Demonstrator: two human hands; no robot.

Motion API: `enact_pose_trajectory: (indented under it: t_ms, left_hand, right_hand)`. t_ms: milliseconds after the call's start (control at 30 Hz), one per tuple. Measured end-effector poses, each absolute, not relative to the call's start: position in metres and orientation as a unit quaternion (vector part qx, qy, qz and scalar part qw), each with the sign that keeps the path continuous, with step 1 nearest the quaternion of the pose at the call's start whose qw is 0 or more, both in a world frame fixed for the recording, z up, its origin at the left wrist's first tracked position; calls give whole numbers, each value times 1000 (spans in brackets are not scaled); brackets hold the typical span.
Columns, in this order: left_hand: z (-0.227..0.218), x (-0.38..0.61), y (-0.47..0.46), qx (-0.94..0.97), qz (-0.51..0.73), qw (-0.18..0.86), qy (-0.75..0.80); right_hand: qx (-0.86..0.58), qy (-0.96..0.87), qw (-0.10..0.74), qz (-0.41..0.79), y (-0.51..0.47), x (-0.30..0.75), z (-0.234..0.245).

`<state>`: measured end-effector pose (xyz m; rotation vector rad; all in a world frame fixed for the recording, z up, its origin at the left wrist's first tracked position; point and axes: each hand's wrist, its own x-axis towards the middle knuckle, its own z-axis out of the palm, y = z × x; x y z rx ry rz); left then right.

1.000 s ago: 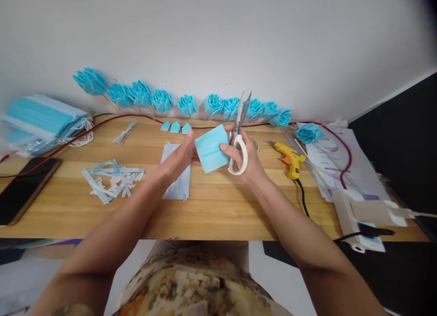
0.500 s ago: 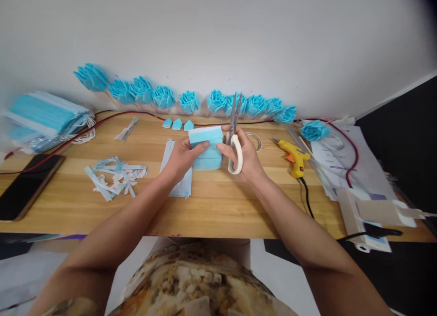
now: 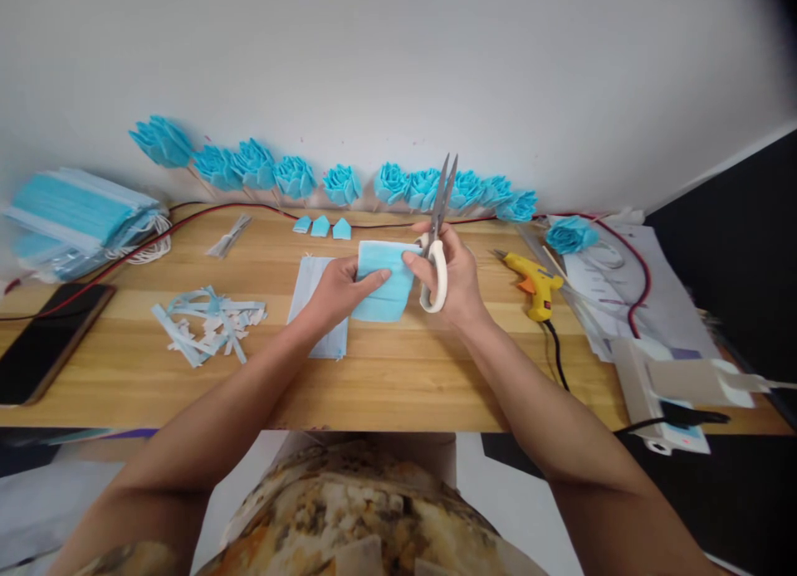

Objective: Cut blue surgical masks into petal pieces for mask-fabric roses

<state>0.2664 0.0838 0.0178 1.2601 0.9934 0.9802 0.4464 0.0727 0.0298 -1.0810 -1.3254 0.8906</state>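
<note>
My left hand (image 3: 339, 290) pinches a light blue piece of face-mask fabric (image 3: 386, 284) by its left edge, just above the wooden desk (image 3: 398, 368). My right hand (image 3: 452, 281) grips white-handled scissors (image 3: 437, 236), blades pointing up and slightly apart; its fingertips also touch the fabric's right edge. A flat mask (image 3: 315, 306) lies on the desk under my left hand.
A row of blue fabric roses (image 3: 299, 178) leans on the wall. Cut strips (image 3: 208, 323), three small folded blue pieces (image 3: 320, 226), a mask stack (image 3: 78, 219) and a phone (image 3: 46, 339) lie left. A yellow glue gun (image 3: 535, 284), papers and a charger (image 3: 672, 393) lie right.
The blue fabric turned from tilted to upright and dropped a little toward the desk. My left hand shifted its grip along the left edge. The scissor blades closed, then parted slightly.
</note>
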Motion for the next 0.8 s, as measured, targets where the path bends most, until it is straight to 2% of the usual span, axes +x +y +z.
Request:
enact_pose_trajectory:
  t_ms: [467,633,800]
  left_hand:
    - [13,268,85,531,450,590,409]
    - [8,272,84,553,480,536,421]
    - [9,275,76,607,510,426,435]
  right_hand:
    - [-459,-538,595,381,70,443,30]
    - [-467,-539,595,370,65,439,34]
    - [-464,-536,601,369,58,434,38]
